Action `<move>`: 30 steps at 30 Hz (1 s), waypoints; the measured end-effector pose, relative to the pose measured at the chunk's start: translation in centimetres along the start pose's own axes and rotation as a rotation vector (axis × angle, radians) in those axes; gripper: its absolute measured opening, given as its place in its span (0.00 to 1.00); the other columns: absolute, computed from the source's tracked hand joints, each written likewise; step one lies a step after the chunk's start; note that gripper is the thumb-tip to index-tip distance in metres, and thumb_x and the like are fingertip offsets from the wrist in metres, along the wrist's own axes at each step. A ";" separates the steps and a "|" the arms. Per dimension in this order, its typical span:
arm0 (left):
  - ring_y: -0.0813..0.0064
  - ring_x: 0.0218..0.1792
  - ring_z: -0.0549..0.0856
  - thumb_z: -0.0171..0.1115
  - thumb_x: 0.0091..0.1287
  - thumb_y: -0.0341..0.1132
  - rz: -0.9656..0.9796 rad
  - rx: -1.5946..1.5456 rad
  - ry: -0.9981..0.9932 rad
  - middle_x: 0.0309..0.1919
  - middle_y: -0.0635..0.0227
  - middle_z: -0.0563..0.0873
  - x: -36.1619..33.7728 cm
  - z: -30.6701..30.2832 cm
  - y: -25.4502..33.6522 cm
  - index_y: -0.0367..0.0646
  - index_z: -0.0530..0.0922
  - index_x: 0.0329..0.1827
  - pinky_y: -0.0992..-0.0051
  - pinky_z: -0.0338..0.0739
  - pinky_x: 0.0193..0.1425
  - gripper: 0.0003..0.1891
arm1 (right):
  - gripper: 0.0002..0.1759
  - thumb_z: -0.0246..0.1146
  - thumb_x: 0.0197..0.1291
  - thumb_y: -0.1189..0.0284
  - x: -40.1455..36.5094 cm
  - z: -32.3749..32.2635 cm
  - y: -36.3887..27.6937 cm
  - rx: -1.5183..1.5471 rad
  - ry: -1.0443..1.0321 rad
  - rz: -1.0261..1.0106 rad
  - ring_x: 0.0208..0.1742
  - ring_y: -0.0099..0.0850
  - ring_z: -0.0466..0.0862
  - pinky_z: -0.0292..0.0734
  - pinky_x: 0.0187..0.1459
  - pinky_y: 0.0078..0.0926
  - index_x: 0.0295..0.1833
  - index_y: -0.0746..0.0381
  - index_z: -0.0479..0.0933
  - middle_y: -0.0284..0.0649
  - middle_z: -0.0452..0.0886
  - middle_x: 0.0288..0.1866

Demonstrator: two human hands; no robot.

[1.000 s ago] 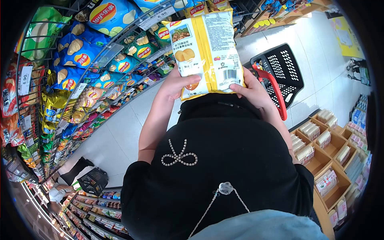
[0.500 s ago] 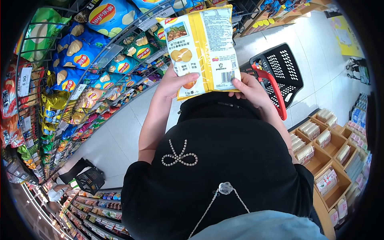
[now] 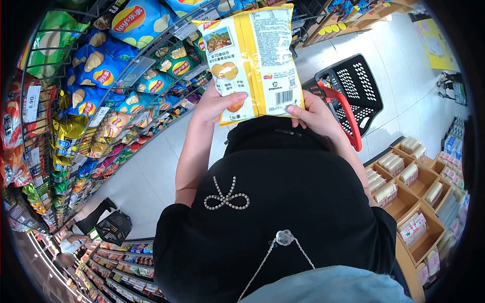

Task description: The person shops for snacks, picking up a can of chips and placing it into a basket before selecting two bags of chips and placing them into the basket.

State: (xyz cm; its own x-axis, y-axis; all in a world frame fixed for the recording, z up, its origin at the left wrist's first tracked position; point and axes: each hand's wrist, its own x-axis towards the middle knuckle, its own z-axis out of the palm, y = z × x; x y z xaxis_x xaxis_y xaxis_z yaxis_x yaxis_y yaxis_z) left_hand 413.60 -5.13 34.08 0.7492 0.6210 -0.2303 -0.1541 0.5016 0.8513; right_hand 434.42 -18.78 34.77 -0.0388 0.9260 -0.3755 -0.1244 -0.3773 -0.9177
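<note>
A yellow and white chip bag (image 3: 252,65) is held up in front of my body, its printed back with the barcode facing me. My left hand (image 3: 217,103) grips the bag's lower left side, with the thumb across the front. On the lower right corner, my right hand (image 3: 309,112) pinches the bag, thumb in front near the barcode and the other fingers partly hidden behind. The bag tilts slightly to the left at its top.
Wire shelves with blue chip bags (image 3: 96,70) line the left. A black shopping basket with a red handle (image 3: 346,113) is at the right. Wooden bins (image 3: 422,240) hold packets at lower right. Another person (image 3: 70,245) is at lower left beside a black basket (image 3: 114,227).
The bag has tilted a little and shifted slightly left with both hands still on it. At lower left, the other person and basket have shifted slightly.
</note>
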 end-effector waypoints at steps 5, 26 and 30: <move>0.73 0.51 0.77 0.68 0.48 0.24 -0.026 -0.018 0.015 0.50 0.64 0.77 -0.1 0.1 -0.2 0.40 0.64 0.59 0.71 0.71 0.54 0.33 | 0.15 0.60 0.57 0.67 -0.3 0.1 -0.6 -0.014 0.005 0.029 0.18 0.14 0.71 0.64 0.17 0.11 0.43 0.68 0.69 0.32 0.75 0.27; 0.74 0.52 0.76 0.68 0.47 0.25 0.014 0.024 -0.008 0.51 0.64 0.76 -0.7 0.2 -0.4 0.39 0.63 0.59 0.72 0.70 0.55 0.34 | 0.14 0.59 0.57 0.68 -0.7 0.4 -0.3 -0.015 0.017 0.064 0.16 0.13 0.69 0.62 0.14 0.10 0.44 0.66 0.70 0.32 0.76 0.25; 0.75 0.51 0.77 0.68 0.48 0.25 0.112 0.128 -0.039 0.49 0.65 0.77 -1.2 0.5 -0.1 0.39 0.64 0.58 0.73 0.71 0.53 0.32 | 0.14 0.60 0.57 0.68 -0.8 0.3 0.0 0.001 0.002 0.034 0.16 0.13 0.69 0.62 0.15 0.10 0.44 0.66 0.70 0.31 0.76 0.25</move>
State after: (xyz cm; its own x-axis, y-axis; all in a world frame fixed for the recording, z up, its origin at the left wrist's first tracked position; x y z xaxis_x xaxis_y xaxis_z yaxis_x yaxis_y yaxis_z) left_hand 413.07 -6.19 34.52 0.7569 0.6435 -0.1143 -0.1567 0.3485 0.9241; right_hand 434.15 -19.51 35.06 -0.0409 0.9124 -0.4072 -0.1245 -0.4090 -0.9040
